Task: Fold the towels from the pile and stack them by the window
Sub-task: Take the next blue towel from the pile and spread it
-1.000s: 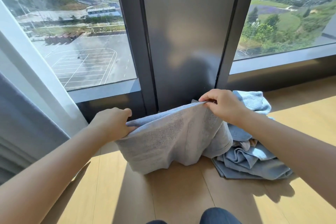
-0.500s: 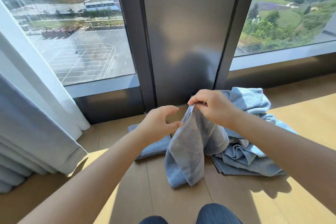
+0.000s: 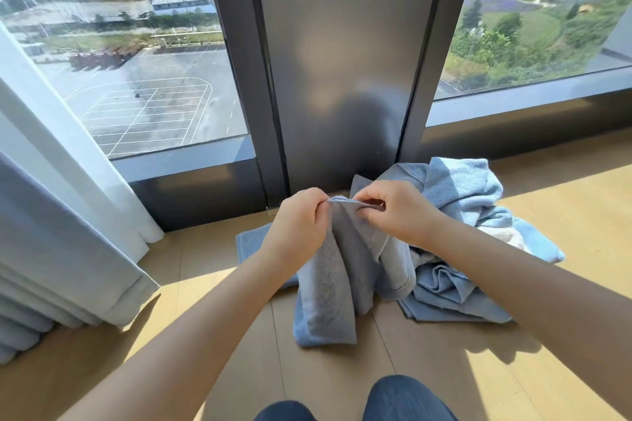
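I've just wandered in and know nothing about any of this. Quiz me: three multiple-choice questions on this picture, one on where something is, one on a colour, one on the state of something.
1. Where is the crumpled pile relative to the hanging towel?
A. Up on the window ledge
B. To its right, on the floor
C. To its left, under the curtain

2. What colour are the pile's towels?
A. Red
B. Green
C. Light blue

3. How is the hanging towel held?
A. The left grip and right grip pinch its top edge
B. One grip alone holds it
C. Nobody holds it; it lies flat

Answers:
1 B: the pile sits on the boards right of the towel.
2 C: its folds are pale blue.
3 A: both grips pinch the top edge, and the lower end trails on the floor.
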A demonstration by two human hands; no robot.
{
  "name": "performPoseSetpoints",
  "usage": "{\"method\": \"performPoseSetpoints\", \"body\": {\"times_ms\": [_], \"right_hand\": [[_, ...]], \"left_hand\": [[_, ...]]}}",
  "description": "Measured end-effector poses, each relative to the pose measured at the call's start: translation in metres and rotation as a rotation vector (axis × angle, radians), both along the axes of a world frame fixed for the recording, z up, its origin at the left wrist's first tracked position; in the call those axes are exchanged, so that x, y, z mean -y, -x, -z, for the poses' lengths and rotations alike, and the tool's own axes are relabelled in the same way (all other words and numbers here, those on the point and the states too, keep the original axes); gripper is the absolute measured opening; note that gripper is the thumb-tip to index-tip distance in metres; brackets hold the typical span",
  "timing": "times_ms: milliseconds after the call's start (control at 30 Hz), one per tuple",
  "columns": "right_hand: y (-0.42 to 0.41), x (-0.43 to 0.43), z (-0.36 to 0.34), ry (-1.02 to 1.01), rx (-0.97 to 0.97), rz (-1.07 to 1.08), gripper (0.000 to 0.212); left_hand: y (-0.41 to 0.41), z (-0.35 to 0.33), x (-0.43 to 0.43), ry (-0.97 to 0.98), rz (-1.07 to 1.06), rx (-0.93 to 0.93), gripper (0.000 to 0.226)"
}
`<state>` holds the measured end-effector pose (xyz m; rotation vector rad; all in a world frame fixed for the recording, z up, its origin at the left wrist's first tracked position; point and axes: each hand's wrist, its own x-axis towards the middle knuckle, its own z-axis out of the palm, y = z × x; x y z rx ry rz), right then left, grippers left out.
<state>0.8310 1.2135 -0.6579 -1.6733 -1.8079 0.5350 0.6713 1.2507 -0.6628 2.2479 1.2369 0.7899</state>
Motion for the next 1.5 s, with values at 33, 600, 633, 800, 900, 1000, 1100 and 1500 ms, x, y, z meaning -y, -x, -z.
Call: {"method": "performPoseSetpoints", "body": {"times_ms": [33, 600, 633, 800, 900, 1000, 1100, 1500], "right_hand": [[-0.002, 0.002, 0.003, 0.041, 0.027, -0.006, 0.018], [-0.011, 0.016, 0.037, 0.273, 0.079, 0.032, 0.014], [-0.016, 0.018, 0.042, 0.295, 0.098, 0.056, 0.015], [-0.026, 0.021, 0.049, 0.253, -0.027, 0.213, 0.011], [-0.015, 0.017, 0.044, 0.152, -0.255, 0.278, 0.020], [0.000, 0.015, 0.035, 0.065, -0.363, 0.238, 0.028], [0.010, 0.014, 0.029, 0.062, -0.465, 0.205, 0.030], [0.024, 0.021, 0.042, 0.058, -0.450, 0.194, 0.014]], "left_hand": [[0.002, -0.001, -0.001, 0.007, -0.001, 0.019, 0.022], [0.048, 0.008, -0.006, -0.105, 0.055, -0.320, 0.025], [0.049, 0.009, -0.007, -0.104, 0.044, -0.307, 0.025], [0.048, 0.010, -0.011, 0.010, 0.026, -0.237, 0.020], [0.042, 0.008, -0.010, 0.089, 0.027, -0.156, 0.017], [0.038, 0.006, -0.007, 0.160, 0.031, -0.095, 0.013], [0.035, 0.005, -0.007, 0.180, 0.029, -0.081, 0.017], [0.031, 0.014, -0.003, 0.205, 0.016, -0.064, 0.024]]}}
